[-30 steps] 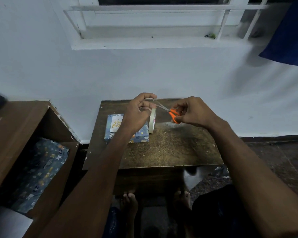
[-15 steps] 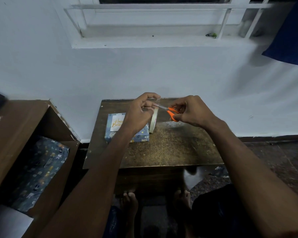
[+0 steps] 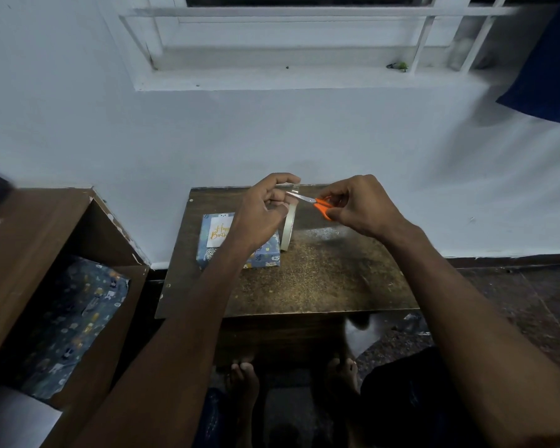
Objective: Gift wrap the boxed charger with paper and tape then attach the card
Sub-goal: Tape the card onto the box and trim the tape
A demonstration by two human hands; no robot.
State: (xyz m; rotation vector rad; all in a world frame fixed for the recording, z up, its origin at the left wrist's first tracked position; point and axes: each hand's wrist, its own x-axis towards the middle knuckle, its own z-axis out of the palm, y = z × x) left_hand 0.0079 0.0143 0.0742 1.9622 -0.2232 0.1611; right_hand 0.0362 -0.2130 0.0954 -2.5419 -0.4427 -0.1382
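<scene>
Now: left hand (image 3: 262,215) pinches clear tape (image 3: 287,227) | right hand (image 3: 362,205) grips orange-handled scissors (image 3: 317,203)

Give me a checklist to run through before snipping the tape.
1. Right hand grips scissors: ok.
2. Left hand holds tape roll and pinches the pulled strip: ok.
3. Blades reach the tape strip: ok.
4. Fingers out of the blades: cannot tell.
5. Card lies on wrapped box: ok.
6. Card already fastened: cannot tell.
</scene>
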